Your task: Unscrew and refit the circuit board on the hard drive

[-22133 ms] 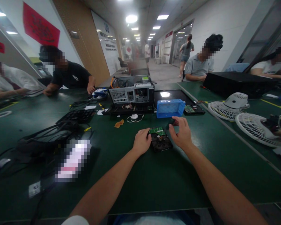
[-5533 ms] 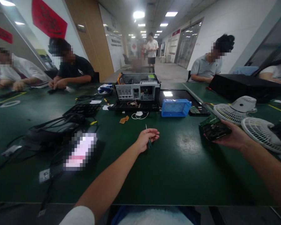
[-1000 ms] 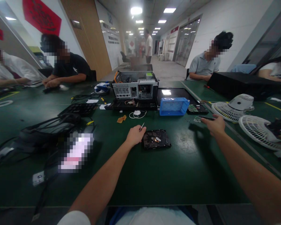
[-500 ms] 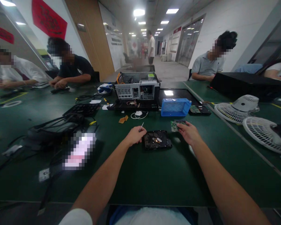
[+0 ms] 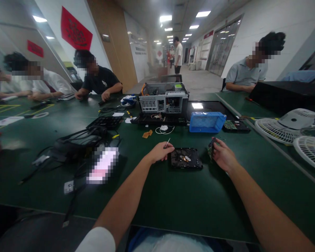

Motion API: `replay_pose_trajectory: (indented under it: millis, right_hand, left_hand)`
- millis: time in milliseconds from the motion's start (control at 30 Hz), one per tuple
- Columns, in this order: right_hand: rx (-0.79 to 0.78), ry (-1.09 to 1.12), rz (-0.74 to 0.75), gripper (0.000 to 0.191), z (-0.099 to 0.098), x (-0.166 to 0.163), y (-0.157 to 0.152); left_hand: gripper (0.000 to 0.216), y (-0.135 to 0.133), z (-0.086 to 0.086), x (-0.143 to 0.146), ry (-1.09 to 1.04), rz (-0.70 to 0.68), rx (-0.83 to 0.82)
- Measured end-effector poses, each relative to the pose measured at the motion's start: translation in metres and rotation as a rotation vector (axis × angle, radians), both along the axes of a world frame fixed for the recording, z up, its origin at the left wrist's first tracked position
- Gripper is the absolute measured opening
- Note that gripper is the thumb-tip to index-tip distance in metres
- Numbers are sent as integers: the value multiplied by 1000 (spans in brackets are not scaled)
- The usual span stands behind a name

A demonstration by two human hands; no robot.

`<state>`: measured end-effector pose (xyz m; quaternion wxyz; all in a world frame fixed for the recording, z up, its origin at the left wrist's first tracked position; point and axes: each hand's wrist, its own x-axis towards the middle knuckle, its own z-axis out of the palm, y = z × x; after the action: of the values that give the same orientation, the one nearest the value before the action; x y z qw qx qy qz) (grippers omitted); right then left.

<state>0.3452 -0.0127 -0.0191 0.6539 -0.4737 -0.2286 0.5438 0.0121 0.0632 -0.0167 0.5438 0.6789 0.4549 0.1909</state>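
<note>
My left hand (image 5: 160, 152) is closed round a thin metal tool (image 5: 167, 142), whose slim shaft sticks up past the fingers; its kind is unclear. Those fingertips are at the left edge of a flat black device casing (image 5: 179, 160) that lies on the table. Several small metallic and pale pieces (image 5: 185, 159) rest on the casing. To the right of it, my right hand (image 5: 224, 154) grips a green circuit board (image 5: 210, 150), tilted steeply so that it shows nearly edge-on. The fingers cover part of the board.
Beyond my hands stand an open computer case (image 5: 164, 101) and a blue plastic bin (image 5: 207, 122). Another green-boarded device (image 5: 235, 126) lies right of the bin. White fan parts (image 5: 286, 127) are at the right. A lit phone (image 5: 103, 165) and black straps (image 5: 76, 141) lie left. Several people sit around the table.
My right hand has turned the circuit board from face-on to nearly edge-on, beside the casing. My left hand keeps its grip on the tool. The whole view has shifted as my head turned left.
</note>
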Motion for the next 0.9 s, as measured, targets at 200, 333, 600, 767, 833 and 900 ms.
replay_pose_trajectory:
  millis: [200, 333, 600, 767, 833, 900]
  right_hand:
    - [-23, 49, -8, 31, 9, 1, -5]
    - [36, -10, 19, 40, 11, -4, -10]
    - [11, -23, 80, 28, 16, -11, -12]
    - [-39, -79, 57, 24, 13, -8, -8]
    - [-78, -99, 50, 21, 12, -8, -6]
    - [-94, -127, 64, 19, 11, -9, -6]
  left_hand:
    - [46, -2, 4, 0, 1, 34, -2]
    - [47, -4, 4, 1, 5, 29, 4]
    - [32, -5, -1, 9, 54, 103, 61]
    - [29, -5, 2, 9, 59, 112, 53]
    - [28, -7, 5, 10, 66, 115, 59]
    - [27, -10, 9, 12, 81, 116, 71]
